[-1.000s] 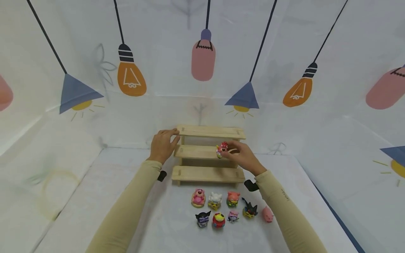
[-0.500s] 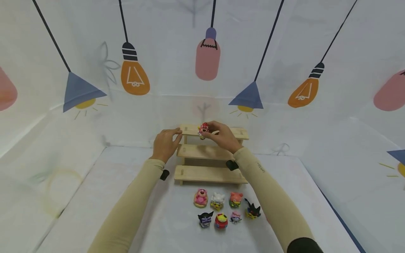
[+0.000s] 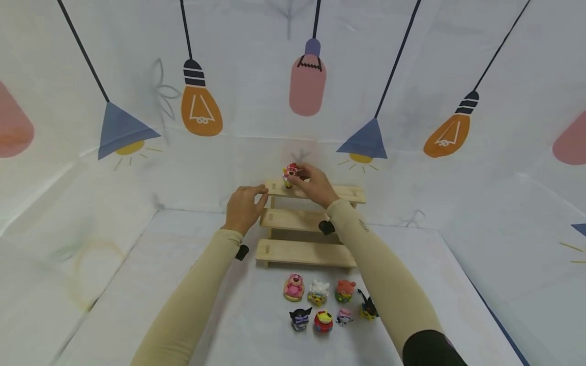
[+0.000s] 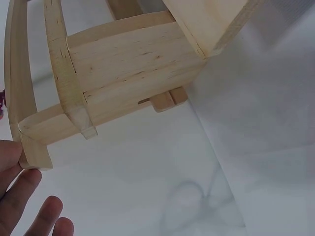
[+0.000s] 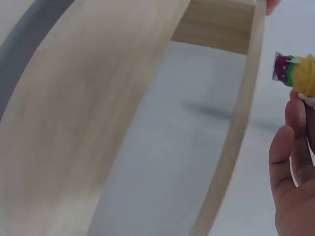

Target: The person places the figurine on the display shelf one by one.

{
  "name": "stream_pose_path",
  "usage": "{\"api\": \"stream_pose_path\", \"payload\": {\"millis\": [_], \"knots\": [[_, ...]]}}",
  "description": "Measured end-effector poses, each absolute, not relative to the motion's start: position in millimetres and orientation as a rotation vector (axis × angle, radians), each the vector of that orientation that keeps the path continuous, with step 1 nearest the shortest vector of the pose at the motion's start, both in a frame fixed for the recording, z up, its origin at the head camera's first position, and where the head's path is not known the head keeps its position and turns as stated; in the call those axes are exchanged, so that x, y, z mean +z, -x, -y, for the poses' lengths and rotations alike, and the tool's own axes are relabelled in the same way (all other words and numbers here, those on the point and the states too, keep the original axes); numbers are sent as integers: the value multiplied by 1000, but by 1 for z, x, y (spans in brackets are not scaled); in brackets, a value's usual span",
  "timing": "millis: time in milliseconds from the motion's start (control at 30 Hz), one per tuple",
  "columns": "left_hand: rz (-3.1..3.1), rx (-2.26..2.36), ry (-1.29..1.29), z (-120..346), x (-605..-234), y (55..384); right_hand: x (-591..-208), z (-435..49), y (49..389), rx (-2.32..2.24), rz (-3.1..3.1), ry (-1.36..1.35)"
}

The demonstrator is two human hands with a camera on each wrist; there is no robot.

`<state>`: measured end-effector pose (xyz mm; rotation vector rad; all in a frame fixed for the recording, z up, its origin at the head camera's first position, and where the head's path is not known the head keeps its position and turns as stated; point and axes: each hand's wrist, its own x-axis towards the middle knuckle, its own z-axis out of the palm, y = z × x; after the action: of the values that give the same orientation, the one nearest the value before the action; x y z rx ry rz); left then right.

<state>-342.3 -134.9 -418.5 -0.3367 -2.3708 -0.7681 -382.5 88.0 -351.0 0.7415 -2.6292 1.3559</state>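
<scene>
The right hand (image 3: 316, 185) holds a red-and-pink figurine (image 3: 290, 174) clamped between thumb and fingers, over the left half of the top tier of a three-tier wooden rack (image 3: 305, 253). In the right wrist view a gap shows between the figurine's purple base and the wood. The left hand (image 3: 242, 207) pinches the left end of that top tier, its other fingers loosely apart.

The rack stands near the back edge of the white desk (image 3: 189, 249). In front of it, towards the near edge, a back row holds a pink bear (image 3: 294, 288), a white figurine (image 3: 318, 293) and an orange one (image 3: 345, 291); nearer are a black-and-purple figurine (image 3: 300, 319), a red-and-yellow one (image 3: 323, 322) and a small pink-and-purple one (image 3: 344, 317). A black-and-yellow figurine (image 3: 368, 308) sits right of these, partly hidden by the right sleeve (image 3: 384, 274).
</scene>
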Motion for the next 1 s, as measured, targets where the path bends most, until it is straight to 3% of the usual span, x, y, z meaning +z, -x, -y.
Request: {"api": "stream_pose_path", "payload": {"millis": [1000], "knots": [[2378,-757,322,135,-418,337,-346,-117,364,1361,2697,-691]]}}
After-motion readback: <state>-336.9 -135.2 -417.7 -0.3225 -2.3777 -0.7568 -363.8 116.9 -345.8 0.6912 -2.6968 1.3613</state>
